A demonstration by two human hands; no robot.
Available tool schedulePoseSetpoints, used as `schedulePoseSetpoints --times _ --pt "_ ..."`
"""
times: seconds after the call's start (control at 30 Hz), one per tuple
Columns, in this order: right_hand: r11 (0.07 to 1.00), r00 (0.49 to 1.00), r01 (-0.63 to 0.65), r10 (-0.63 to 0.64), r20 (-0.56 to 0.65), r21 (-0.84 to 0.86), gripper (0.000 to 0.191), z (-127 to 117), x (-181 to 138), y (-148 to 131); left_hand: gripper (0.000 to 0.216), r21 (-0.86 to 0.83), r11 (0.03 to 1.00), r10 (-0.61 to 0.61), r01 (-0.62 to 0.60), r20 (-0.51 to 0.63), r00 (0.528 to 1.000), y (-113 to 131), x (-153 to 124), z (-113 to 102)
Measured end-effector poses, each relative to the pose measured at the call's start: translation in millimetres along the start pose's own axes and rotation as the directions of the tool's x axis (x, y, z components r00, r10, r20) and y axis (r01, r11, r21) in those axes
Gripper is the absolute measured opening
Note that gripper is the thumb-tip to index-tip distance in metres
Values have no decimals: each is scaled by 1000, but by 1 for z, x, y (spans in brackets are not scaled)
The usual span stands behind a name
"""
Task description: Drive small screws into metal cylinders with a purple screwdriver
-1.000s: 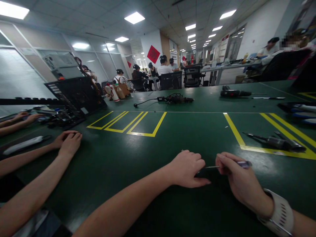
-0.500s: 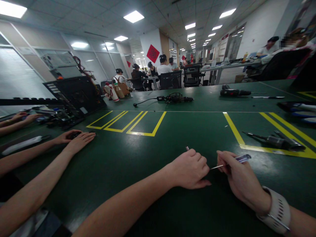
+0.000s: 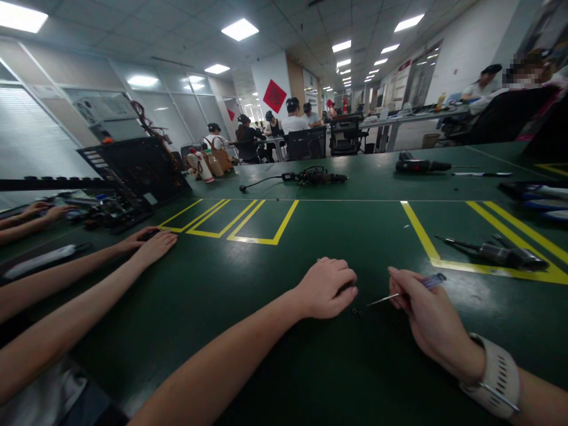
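Note:
My left hand (image 3: 328, 287) rests on the green table (image 3: 248, 284) with its fingers curled into a loose fist; what it holds, if anything, is hidden. My right hand (image 3: 426, 316), with a white wristband, pinches a small screwdriver (image 3: 406, 291) with a purple handle. Its thin metal shaft points left toward my left hand, slightly above the table. A tiny dark speck, maybe a screw (image 3: 354, 310), lies between the two hands.
A co-worker's two hands (image 3: 148, 244) lie flat on the table at left, near an open black computer case (image 3: 133, 177). Tools (image 3: 497, 253) lie inside yellow floor-tape lines at right. A cable and driver (image 3: 310, 176) lie farther back. People sit at distant desks.
My left hand has pulled back from the screwdriver tip and moved left. The screwdriver tip has come free. The co-worker's hands slid forward to the right.

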State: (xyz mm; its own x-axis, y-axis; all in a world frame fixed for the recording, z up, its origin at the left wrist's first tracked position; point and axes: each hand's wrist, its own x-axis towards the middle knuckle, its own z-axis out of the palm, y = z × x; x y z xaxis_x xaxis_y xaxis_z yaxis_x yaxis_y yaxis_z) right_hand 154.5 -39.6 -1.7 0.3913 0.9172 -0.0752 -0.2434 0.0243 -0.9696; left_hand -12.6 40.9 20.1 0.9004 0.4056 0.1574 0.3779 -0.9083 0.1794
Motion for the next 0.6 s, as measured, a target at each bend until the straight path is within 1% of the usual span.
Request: schedulePoseSetpoints --times 0.1,0.2,0.33,0.4,0.5,0.6 --pt "1000 1000 0 0 -2 -1 41 0 0 1 26 -48 996 80 -77 56 995 3 1 -1" --pt "1000 1000 -2 2 -12 8 40 0 0 0 19 -26 993 118 -116 96 988 7 2 0" --pt "999 1000 -2 3 -29 44 39 1 1 -3 14 11 989 145 -147 91 985 8 2 2" --pt "998 999 0 3 -38 70 40 0 2 -4 13 3 989 148 -148 85 985 7 2 2" --pt "995 999 3 2 -53 96 39 -1 3 -5 13 -47 992 121 -117 84 989 5 2 2" --pt "996 998 18 -13 -63 87 33 -2 3 -5 15 -126 990 81 -71 70 994 2 2 0"
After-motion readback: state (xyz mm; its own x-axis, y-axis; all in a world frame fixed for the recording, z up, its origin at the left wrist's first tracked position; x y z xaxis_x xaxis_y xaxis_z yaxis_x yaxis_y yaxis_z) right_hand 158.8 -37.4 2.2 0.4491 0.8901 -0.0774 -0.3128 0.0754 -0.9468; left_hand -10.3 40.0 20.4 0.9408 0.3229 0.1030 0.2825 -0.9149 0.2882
